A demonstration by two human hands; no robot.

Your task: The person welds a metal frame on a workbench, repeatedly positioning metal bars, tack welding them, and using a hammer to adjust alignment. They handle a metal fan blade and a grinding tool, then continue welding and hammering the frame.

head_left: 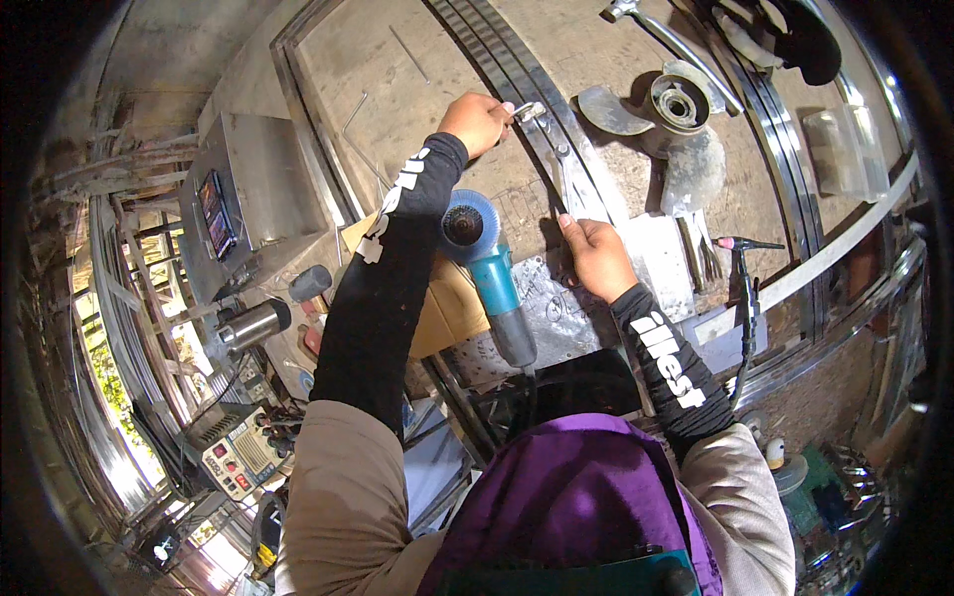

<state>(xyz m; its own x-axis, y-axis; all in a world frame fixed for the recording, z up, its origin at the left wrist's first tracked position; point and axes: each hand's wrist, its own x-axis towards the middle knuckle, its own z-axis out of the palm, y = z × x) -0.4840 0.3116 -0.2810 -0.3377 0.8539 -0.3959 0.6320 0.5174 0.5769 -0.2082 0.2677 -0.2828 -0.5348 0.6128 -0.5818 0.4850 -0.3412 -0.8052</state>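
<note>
My left hand (pixel 477 123) is closed, its thumb and fingers pinching a small shiny metal piece (pixel 530 111) over a steel rail. Lower and to the right, my right hand (pixel 599 258) is curled, with its thumb at the lower end of a slim metal tool (pixel 564 174). That tool lies along the rail; its exact kind is unclear. Between my arms rests a teal angle grinder (pixel 494 285) with a blue-rimmed round disc (pixel 468 226). A worn metal propeller (pixel 680 104) sits on the bench to the right of my hands.
A hammer (pixel 676 50) lies beyond the propeller. A welding torch (pixel 747 244) with a pink collar hangs by a curved metal bar (pixel 845 248). Left are a phone (pixel 217 214) on a metal box, a steel tumbler (pixel 255 326) and a welding machine (pixel 238 452). Bent rods lie far left.
</note>
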